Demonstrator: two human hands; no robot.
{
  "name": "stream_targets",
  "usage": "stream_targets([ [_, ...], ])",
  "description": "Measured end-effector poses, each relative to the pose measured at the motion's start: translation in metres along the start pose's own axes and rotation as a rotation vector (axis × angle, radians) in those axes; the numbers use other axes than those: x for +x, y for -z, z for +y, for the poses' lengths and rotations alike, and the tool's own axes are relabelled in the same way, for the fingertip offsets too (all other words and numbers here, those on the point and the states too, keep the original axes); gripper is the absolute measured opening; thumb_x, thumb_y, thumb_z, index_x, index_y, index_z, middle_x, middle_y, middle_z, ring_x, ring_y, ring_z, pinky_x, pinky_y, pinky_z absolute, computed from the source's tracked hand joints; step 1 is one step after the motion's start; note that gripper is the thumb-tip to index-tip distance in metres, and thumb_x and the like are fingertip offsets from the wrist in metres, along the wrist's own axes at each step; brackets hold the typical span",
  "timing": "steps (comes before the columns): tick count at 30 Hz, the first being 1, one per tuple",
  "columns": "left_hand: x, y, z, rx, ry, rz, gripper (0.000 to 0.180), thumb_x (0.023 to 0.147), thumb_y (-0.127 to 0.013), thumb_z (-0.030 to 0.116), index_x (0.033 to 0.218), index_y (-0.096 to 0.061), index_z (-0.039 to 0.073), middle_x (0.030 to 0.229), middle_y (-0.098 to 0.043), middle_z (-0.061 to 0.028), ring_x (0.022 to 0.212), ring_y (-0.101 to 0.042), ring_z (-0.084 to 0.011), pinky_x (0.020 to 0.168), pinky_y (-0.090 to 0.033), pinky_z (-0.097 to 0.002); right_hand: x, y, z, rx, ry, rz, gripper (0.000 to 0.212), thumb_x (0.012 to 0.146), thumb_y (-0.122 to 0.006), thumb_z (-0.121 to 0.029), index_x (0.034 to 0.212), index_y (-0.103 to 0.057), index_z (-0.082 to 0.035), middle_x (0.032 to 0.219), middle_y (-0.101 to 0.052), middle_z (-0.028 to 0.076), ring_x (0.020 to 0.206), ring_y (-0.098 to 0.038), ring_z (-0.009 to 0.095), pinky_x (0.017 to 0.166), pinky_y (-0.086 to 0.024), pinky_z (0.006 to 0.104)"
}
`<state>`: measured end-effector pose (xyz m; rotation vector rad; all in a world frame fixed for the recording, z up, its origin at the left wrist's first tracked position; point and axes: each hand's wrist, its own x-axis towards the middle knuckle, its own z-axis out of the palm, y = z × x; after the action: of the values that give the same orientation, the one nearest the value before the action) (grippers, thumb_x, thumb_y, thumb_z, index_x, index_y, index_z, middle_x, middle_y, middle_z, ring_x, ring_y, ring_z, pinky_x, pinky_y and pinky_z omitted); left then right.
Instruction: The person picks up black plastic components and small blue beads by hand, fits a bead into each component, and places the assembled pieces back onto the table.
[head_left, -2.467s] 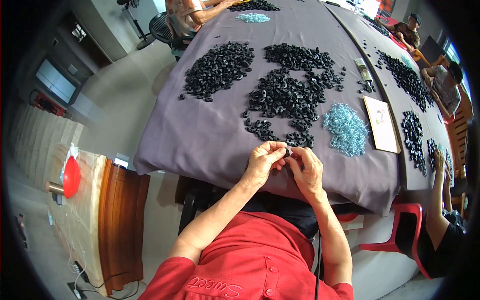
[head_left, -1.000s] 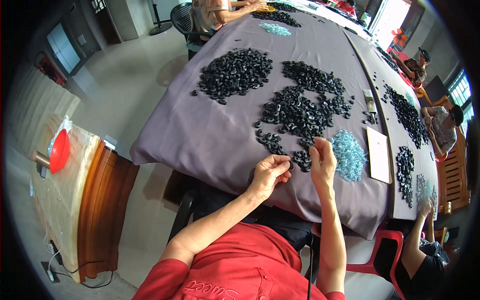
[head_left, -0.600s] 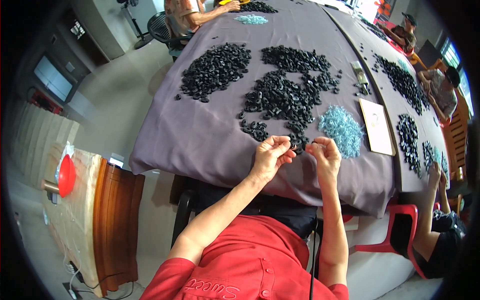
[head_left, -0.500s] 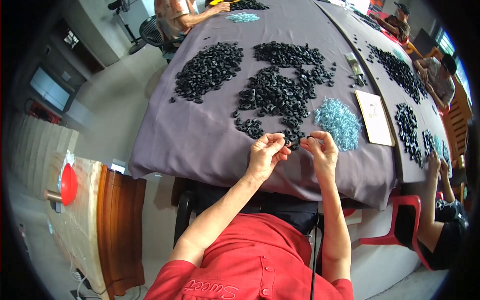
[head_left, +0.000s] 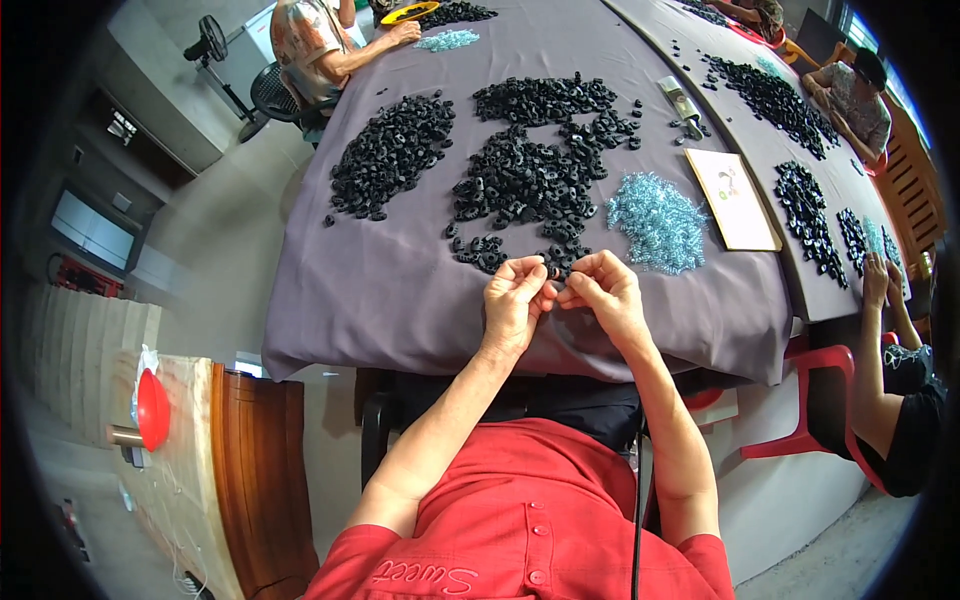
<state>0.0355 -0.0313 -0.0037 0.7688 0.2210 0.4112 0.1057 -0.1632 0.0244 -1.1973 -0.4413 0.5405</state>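
Note:
Close together above the table's near edge, both my hands are pinched. My left hand (head_left: 513,305) has a small black ring-shaped piece (head_left: 553,272) between thumb and fingertips. Right beside it, the fingers of my right hand (head_left: 610,300) are pressed together at that piece; whatever they hold is too small to make out. Just beyond my fingers lies a heap of similar black pieces (head_left: 525,175), with another black heap (head_left: 390,155) to its left. A pile of small clear-blue pieces (head_left: 655,222) sits to the right, past my right hand.
A grey cloth covers the table (head_left: 350,300). On the right are a cream board (head_left: 733,200) and a pale packet (head_left: 680,100). Other people sit around the table, with more black heaps (head_left: 770,100) before them. A wooden cabinet (head_left: 255,470) stands at left.
My right hand has come left to meet my left hand, closing the gap between their fingertips. The whole view has shifted slightly.

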Motion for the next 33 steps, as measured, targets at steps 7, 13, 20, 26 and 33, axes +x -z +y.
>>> stream_targets([
  [7,-0.001,-0.007,0.004,0.014,0.009,0.060,0.009,0.087,-0.059,0.004,0.095,-0.055,0.004,0.075,-0.059,-0.0053,0.058,-0.057,-0.0124,0.048,-0.045,-0.0226,0.004,0.006,0.001,0.099,-0.080,-0.025,0.011,0.087,-0.056,-0.006,0.095,-0.053,0.001,0.078,-0.061,0.008,0.065,-0.063,0.015,0.059,-0.054,0.0262],
  [13,0.000,-0.007,0.004,-0.008,0.045,0.088,0.008,0.087,-0.060,0.006,0.092,-0.054,0.005,0.079,-0.063,-0.0094,0.058,-0.059,-0.0134,0.049,-0.047,-0.0236,0.017,0.045,0.008,0.858,-0.059,0.004,0.019,0.086,-0.059,-0.009,0.104,-0.053,-0.007,0.086,-0.058,0.006,0.072,-0.056,0.014,0.066,-0.050,0.0288],
  [20,0.000,-0.008,0.006,0.013,0.050,0.096,0.009,0.088,-0.060,0.009,0.092,-0.054,0.005,0.078,-0.063,-0.0109,0.057,-0.058,-0.0130,0.048,-0.047,-0.0239,0.016,0.039,0.008,0.737,-0.078,-0.016,0.017,0.086,-0.058,-0.007,0.103,-0.055,-0.006,0.086,-0.060,0.007,0.072,-0.058,0.014,0.066,-0.051,0.0291],
  [26,-0.001,-0.008,0.006,0.025,0.055,0.084,0.010,0.088,-0.059,0.012,0.093,-0.053,0.005,0.078,-0.062,-0.0115,0.056,-0.058,-0.0129,0.049,-0.047,-0.0237,0.015,0.035,0.008,0.617,-0.087,-0.017,0.016,0.086,-0.058,-0.005,0.102,-0.055,-0.004,0.085,-0.061,0.007,0.071,-0.061,0.015,0.066,-0.053,0.0285],
  [33,-0.002,-0.008,0.006,0.015,0.042,0.056,0.011,0.088,-0.060,0.013,0.094,-0.053,0.006,0.080,-0.062,-0.0119,0.056,-0.058,-0.0130,0.048,-0.046,-0.0236,0.013,0.029,0.007,0.450,-0.069,-0.009,0.015,0.087,-0.057,-0.004,0.101,-0.053,-0.004,0.084,-0.061,0.007,0.070,-0.061,0.014,0.065,-0.053,0.0273],
])
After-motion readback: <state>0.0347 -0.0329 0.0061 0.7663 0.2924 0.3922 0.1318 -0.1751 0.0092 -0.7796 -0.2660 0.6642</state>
